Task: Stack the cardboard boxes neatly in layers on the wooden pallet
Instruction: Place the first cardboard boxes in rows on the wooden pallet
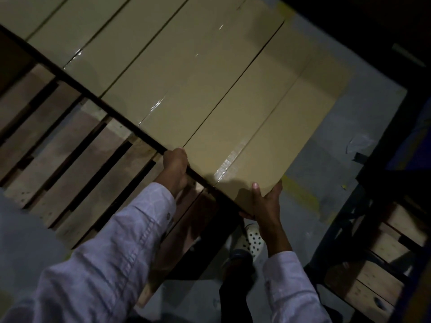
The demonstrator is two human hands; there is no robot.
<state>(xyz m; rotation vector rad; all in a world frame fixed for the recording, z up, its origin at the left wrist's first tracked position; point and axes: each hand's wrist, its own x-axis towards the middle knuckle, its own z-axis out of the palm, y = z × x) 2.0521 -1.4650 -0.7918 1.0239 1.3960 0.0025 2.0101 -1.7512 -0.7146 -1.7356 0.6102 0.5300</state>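
Observation:
A long tan cardboard box (268, 127) sits at the right end of a row of like boxes (144, 50) on the wooden pallet (77, 159). My left hand (175, 169) grips its near edge at the left corner, fingers curled over the top. At the near right corner my right hand (265, 201) holds the box, thumb on top and fingers underneath. The box's right part overhangs the pallet above the floor. Clear tape runs along the box tops.
Bare pallet slats lie to the left of my arms. Grey concrete floor (345, 145) with yellow paint marks spreads to the right. A dark metal frame with wooden pallets (382, 259) stands at the lower right. My white perforated shoe (253, 238) is below the box.

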